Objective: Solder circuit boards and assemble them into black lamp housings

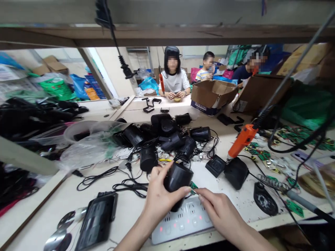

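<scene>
My left hand (pixel 157 191) is wrapped round a black cylindrical housing (pixel 178 177), held tilted above a white power strip (pixel 167 230) with lit red lights. The fingers of my right hand (pixel 221 207) are pinched together close to my left thumb, beside the housing. A thin, pale thing shows at those fingertips, too small to name. Just behind them is a bit of green circuit board (pixel 193 185). Beyond the housing lies a pile of similar black housings (pixel 171 141) with cords. My left palm and the housing's far side are hidden.
An orange electric screwdriver (pixel 243 140) hangs at the right, above a black cover (pixel 236 173). Green circuit boards (pixel 259 153) and a soldering iron (pixel 303 201) lie nearby. A rectangular black case (pixel 97 221) is at left front. Across the bench are people and a cardboard box (pixel 213 96).
</scene>
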A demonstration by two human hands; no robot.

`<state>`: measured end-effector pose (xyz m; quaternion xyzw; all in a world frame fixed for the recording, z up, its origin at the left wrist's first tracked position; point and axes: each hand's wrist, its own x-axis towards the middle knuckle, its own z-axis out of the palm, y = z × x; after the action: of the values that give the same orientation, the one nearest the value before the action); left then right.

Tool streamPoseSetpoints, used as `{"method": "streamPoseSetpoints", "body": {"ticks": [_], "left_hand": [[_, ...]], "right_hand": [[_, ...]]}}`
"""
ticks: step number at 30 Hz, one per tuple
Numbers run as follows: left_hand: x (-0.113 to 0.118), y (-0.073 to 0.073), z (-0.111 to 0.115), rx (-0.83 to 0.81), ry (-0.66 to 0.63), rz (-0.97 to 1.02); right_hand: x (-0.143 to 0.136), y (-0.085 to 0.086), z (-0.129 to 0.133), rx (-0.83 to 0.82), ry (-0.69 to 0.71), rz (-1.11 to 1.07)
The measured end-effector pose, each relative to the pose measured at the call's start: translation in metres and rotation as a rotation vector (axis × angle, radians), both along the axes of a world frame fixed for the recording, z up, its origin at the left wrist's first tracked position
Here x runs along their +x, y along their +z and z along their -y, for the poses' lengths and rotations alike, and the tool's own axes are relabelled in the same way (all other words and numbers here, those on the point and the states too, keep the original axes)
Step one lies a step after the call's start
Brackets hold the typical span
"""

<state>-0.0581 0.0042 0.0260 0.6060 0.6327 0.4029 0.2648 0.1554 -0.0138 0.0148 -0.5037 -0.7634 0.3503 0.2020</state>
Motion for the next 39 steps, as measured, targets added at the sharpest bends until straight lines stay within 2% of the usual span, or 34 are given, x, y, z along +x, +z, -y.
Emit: {"method": "streamPoseSetpoints", "body": {"ticks": [3, 6, 8, 11, 13, 16, 19, 21, 23, 25, 27, 29, 31, 34, 36, 39], "left_hand": [[0.003, 0.0, 0.004, 0.014, 0.014, -0.042], [0.006, 0.001, 0.006, -0.019, 0.014, -0.036], [0.009, 0.004, 0.005, -0.046, -0.006, 0.009], [0.012, 0.01, 0.003, -0.116, -0.001, 0.193], [0.011, 0.013, 0.001, -0.213, 0.034, 0.458], [0.006, 0.014, 0.0, -0.408, 0.067, 0.879], [0.001, 0.009, -0.002, -0.535, 0.1, 1.076], [0.002, 0.005, -0.003, -0.575, 0.096, 1.126], [0.005, 0.003, -0.005, -0.6, 0.057, 1.15], [0.01, 0.003, -0.007, -0.61, 0.045, 1.174], [0.015, 0.005, -0.009, -0.612, 0.11, 1.214], [0.017, 0.007, -0.01, -0.608, 0.222, 1.251], [0.017, 0.008, -0.01, -0.603, 0.296, 1.275], [0.013, 0.006, -0.006, -0.666, 0.249, 1.32], [0.009, 0.004, -0.003, -0.738, 0.183, 1.354], [0.006, -0.001, -0.001, -0.808, 0.173, 1.349]], "right_hand": [[0.011, -0.008, -0.004, -0.075, -0.016, -0.012], [0.016, -0.012, -0.013, -0.128, -0.184, -0.11], [0.011, -0.012, -0.018, -0.124, -0.261, -0.233], [0.003, -0.012, -0.022, -0.028, -0.239, -0.285], [0.008, -0.014, -0.022, 0.141, -0.253, -0.154], [0.036, -0.026, -0.016, 0.405, -0.325, 0.2], [0.067, -0.041, -0.004, 0.491, -0.369, 0.459], [0.079, -0.044, 0.001, 0.519, -0.378, 0.455], [0.085, -0.037, -0.002, 0.573, -0.455, 0.332], [0.088, -0.023, -0.018, 0.642, -0.636, 0.158], [0.092, -0.007, -0.046, 0.668, -0.84, -0.019], [0.095, 0.006, -0.081, 0.604, -0.921, -0.223], [0.094, 0.013, -0.113, 0.399, -0.782, -0.369], [0.079, 0.022, -0.138, 0.312, -0.646, -0.423], [0.061, 0.033, -0.134, 0.351, -0.603, -0.499], [0.03, 0.058, -0.104, 0.442, -0.522, -0.754]]}}
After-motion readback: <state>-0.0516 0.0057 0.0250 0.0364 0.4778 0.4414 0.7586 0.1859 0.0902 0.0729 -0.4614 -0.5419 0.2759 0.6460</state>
